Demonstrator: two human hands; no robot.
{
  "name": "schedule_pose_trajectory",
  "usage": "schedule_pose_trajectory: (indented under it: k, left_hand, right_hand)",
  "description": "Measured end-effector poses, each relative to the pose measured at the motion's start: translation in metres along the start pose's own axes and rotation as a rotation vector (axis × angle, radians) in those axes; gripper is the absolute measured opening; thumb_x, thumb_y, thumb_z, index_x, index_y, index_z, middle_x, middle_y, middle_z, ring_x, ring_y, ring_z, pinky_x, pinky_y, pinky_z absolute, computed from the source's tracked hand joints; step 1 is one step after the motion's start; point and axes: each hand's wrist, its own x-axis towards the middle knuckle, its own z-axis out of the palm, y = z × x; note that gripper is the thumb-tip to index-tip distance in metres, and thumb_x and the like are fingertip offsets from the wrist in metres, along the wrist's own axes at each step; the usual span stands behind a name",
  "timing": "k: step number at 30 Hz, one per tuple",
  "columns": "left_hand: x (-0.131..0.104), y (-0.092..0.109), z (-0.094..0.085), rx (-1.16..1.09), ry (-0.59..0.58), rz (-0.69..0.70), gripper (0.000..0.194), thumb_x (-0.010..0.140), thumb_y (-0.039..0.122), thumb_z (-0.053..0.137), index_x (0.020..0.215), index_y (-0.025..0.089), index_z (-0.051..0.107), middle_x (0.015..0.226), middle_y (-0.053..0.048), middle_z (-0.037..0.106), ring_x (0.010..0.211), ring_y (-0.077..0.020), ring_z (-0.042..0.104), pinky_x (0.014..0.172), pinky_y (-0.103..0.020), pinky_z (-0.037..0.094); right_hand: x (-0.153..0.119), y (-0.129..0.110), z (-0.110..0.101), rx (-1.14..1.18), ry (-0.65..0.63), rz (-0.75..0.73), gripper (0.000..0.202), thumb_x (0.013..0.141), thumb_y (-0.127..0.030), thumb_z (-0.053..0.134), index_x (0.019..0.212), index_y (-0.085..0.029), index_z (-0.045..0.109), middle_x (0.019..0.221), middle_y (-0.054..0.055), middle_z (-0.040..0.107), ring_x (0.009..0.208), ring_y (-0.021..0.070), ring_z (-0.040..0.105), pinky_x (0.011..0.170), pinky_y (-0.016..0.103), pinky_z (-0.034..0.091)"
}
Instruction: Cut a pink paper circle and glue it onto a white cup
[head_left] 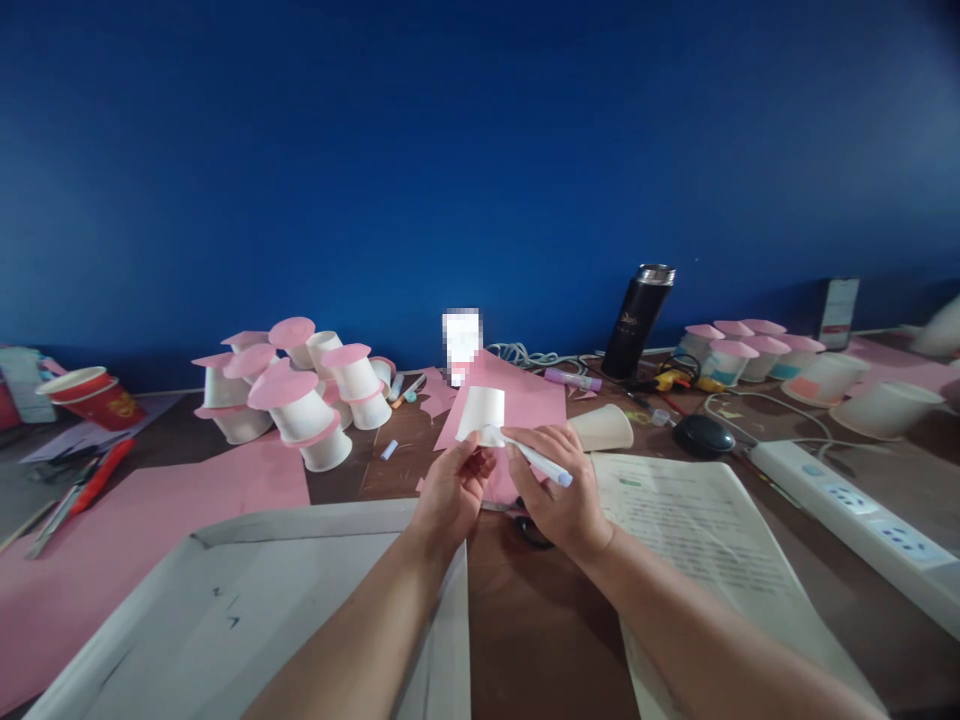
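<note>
A white paper cup (484, 408) is held near the middle of the desk, with the fingers of my left hand (457, 485) closed around its lower edge. My right hand (562, 485) grips a white marker pen (541, 462) with a pale violet end. The marker's tip end meets the lower part of the cup; any mark there is too small to make out. Beneath and behind the cup lies pink paper (540, 395). Black scissors handles (532, 530) show partly under my right hand. Another paper cup (602, 428) lies on its side to the right.
Stacked cups with pink discs (292, 400) stand at the left, more cups (739, 355) at the right. A black bottle (637, 320), a mouse (703, 435), a power strip (862, 510) and a printed sheet (675, 530) are on the right. A white tray-like sheet (300, 600) lies front left.
</note>
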Motion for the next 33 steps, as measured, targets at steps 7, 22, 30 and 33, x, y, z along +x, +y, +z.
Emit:
schedule_pose_trajectory:
  k: [7, 22, 30, 33]
  left_hand:
    - [-0.0012, 0.0009, 0.0026, -0.01, 0.005, 0.007, 0.002, 0.074, 0.008, 0.065, 0.073, 0.009, 0.064, 0.066, -0.004, 0.063, 0.06, -0.0086, 0.06, 0.061, -0.019, 0.051]
    - [-0.0001, 0.0015, 0.0016, -0.016, 0.014, 0.007, 0.001, 0.074, 0.008, 0.065, 0.073, 0.008, 0.064, 0.066, -0.004, 0.063, 0.062, -0.0084, 0.059, 0.063, -0.019, 0.051]
    - [-0.0002, 0.0002, 0.0018, 0.002, -0.033, 0.001, 0.003, 0.073, 0.01, 0.067, 0.073, 0.008, 0.065, 0.067, -0.004, 0.064, 0.062, -0.0085, 0.06, 0.064, -0.019, 0.05]
    - [-0.0004, -0.0003, 0.001, 0.011, -0.048, 0.006, 0.008, 0.069, 0.012, 0.071, 0.072, 0.008, 0.066, 0.068, -0.003, 0.064, 0.061, -0.0083, 0.06, 0.063, -0.019, 0.05]
  right_hand:
    - [-0.0005, 0.0003, 0.0004, -0.017, -0.01, -0.001, 0.018, 0.086, -0.021, 0.053, 0.101, -0.021, 0.064, 0.086, 0.004, 0.069, 0.078, 0.0182, 0.061, 0.084, 0.037, 0.043]
    - [-0.0007, 0.0008, 0.0018, -0.018, -0.005, 0.009, 0.021, 0.086, -0.02, 0.053, 0.103, -0.023, 0.064, 0.088, 0.005, 0.069, 0.081, 0.0193, 0.061, 0.084, 0.038, 0.042]
    - [0.0001, -0.0004, 0.0006, -0.006, -0.008, -0.026, 0.017, 0.086, -0.02, 0.053, 0.1, -0.021, 0.064, 0.09, 0.005, 0.07, 0.08, 0.0184, 0.062, 0.084, 0.038, 0.043]
    - [-0.0001, 0.0, 0.0008, 0.005, -0.01, -0.037, 0.018, 0.085, -0.019, 0.054, 0.101, -0.021, 0.063, 0.092, 0.005, 0.07, 0.081, 0.0182, 0.062, 0.084, 0.038, 0.042]
